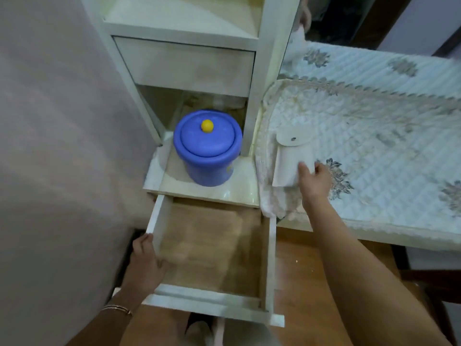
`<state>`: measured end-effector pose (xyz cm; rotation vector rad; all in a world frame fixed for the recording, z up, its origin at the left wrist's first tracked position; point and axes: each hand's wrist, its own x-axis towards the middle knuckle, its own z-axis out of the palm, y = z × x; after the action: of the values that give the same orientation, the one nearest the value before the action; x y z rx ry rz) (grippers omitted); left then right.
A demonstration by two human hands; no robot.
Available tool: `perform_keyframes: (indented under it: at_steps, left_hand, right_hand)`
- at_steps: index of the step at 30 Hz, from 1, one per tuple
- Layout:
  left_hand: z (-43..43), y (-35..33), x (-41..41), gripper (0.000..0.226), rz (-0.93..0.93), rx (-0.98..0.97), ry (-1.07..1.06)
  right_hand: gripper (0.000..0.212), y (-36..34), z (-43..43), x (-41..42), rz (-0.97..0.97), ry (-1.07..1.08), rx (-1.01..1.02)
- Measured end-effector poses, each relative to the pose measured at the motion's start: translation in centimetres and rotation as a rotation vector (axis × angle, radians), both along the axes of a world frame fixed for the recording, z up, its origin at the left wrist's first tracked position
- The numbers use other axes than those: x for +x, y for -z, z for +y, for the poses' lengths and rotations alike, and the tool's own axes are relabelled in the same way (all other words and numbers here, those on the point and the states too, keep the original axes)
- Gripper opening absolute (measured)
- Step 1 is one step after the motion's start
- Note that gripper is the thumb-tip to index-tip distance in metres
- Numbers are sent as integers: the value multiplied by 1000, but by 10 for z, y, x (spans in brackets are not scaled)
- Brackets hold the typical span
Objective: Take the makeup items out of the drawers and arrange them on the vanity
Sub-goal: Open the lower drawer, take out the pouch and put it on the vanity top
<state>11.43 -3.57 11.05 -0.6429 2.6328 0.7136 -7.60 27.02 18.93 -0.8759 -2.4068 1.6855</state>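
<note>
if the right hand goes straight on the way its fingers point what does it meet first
The white pouch: the right hand touches its near edge now. Beyond the pouch's flap it would probably meet the cabinet's white upright, though depth is unclear.

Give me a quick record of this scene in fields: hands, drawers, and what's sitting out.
left hand: grips the left wall of the open drawer
right hand: on the white pouch; grip unclear
open drawer: pulled out, nothing visible inside
upper drawer: closed
blue lidded container: upright on the shelf above the open drawer
white pouch: lies on the quilted cover
</note>
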Motion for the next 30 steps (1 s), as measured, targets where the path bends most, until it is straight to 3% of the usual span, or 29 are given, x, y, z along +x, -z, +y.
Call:
perform_keyframes:
  at_steps: [2,6,8,12,19,23,26,30]
  left_hand:
    - [1,-1,-2,75,-17,-15,-19]
    - [3,-1,-2,75,-37,1,-50]
    - [3,-1,-2,75,-48,-18,-50]
    - [6,-2,0,75,-40,-27,-56]
    - [5,-2,2,76,-36,-1,-52]
    - [3,-4,7,75,-33,10,-14]
    - [-4,-5,12,65,-19,-32,143]
    - [-20,-5,36,55,50,23,276]
  right_hand:
    - [30,7,5,-17,-95,-60,133]
    - [78,21,2,-24,-295,-197,423]
    - [86,25,-5,-22,-270,-300,494]
    - [70,25,-6,-23,-263,-347,598]
    - [71,24,21,-26,-335,-315,689]
    - [72,16,6,13,-162,-327,724]
    - [54,19,-23,85,-17,-555,665]
    - [31,42,-50,193,-171,-822,593]
